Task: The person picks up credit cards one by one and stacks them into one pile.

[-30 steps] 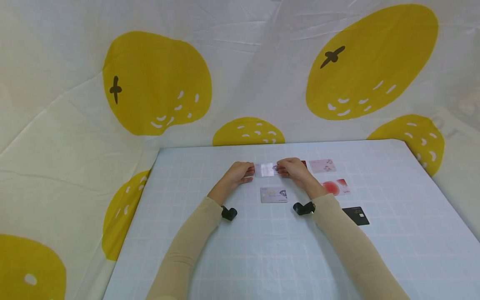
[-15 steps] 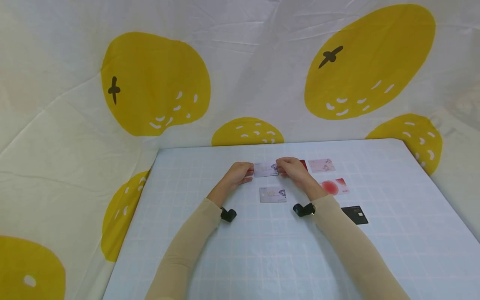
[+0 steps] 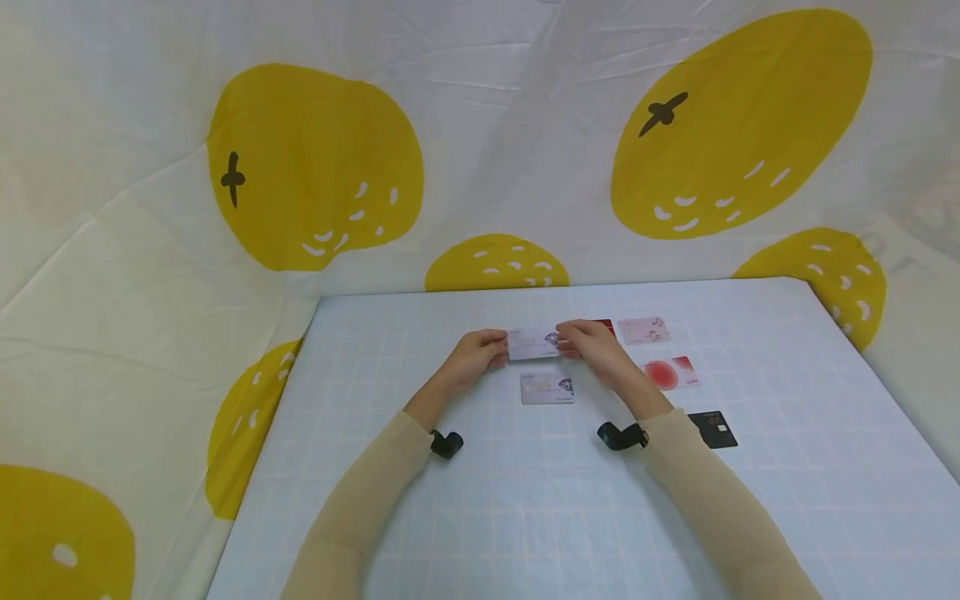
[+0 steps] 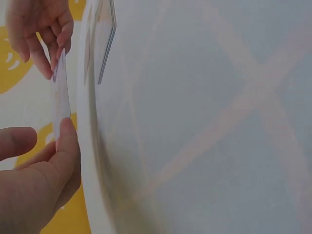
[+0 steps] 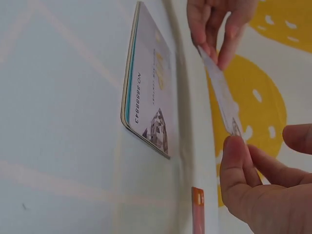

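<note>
A pale VIP card (image 3: pixel 532 344) is held up by its two short ends, raised above the table and tilted. My left hand (image 3: pixel 471 358) pinches its left end, and my right hand (image 3: pixel 596 346) pinches the end printed with a diamond. In the left wrist view the card (image 4: pixel 61 100) appears nearly edge-on between both hands. Just in front of it on the table lies a small stack of cards topped by a similar VIP card (image 3: pixel 547 389). The right wrist view shows the layered edges of this stack (image 5: pixel 148 83), one of them teal.
To the right lie a dark red card (image 3: pixel 607 327) partly behind my right hand, a pink card (image 3: pixel 643 331), a white card with a red circle (image 3: pixel 667 373), and a black card (image 3: pixel 716 429) partly covered by the right sleeve. A fruit-print cloth (image 3: pixel 517 167) hangs behind the table.
Both hands have drawn slightly toward me, and the card between them has come up off the table and tilted. The wrists have spread a little apart. The other cards have stayed put.
</note>
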The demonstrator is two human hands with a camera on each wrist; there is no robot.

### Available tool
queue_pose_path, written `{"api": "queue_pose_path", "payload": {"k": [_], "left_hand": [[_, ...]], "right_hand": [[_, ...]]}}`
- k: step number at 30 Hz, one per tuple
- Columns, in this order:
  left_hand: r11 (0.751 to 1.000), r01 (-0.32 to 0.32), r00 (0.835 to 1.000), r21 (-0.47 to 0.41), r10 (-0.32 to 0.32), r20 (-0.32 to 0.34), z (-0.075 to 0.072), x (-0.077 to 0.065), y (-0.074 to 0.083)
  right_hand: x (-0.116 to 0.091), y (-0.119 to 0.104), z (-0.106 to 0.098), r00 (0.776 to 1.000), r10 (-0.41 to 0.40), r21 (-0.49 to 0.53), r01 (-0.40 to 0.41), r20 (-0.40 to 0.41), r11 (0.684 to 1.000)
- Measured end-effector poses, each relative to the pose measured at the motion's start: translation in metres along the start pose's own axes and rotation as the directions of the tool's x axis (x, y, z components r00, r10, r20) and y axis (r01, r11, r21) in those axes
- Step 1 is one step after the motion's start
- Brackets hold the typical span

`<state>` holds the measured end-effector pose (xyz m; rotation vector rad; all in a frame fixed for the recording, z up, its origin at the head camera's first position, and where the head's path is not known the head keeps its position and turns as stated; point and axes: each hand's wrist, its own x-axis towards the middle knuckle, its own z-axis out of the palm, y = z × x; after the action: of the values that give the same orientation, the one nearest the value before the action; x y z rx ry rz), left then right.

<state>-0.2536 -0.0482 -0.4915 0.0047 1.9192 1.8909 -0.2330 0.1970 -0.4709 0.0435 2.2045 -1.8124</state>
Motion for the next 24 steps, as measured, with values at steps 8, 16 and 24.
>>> {"api": "queue_pose_path", "payload": {"k": [8,16,24], "left_hand": [[0.999,-0.042,0.998,-0.014,0.043,0.037,0.002,-0.015,0.0],[0.999,-0.036,0.998,0.011,0.035,0.053,0.005,-0.027,-0.004],[0.998,-0.044,0.995,0.042,0.04,0.095,0.006,-0.034,-0.014]], "right_hand": [[-0.017,0.002,-0.002,1.0,-0.001,-0.019,0.001,0.005,1.0],[-0.033,0.006,-0.004,1.0,-0.003,-0.03,0.003,0.015,1.0],[-0.044,0.016,-0.004,0.999,-0.021,-0.069,0.023,0.029,0.997]]}}
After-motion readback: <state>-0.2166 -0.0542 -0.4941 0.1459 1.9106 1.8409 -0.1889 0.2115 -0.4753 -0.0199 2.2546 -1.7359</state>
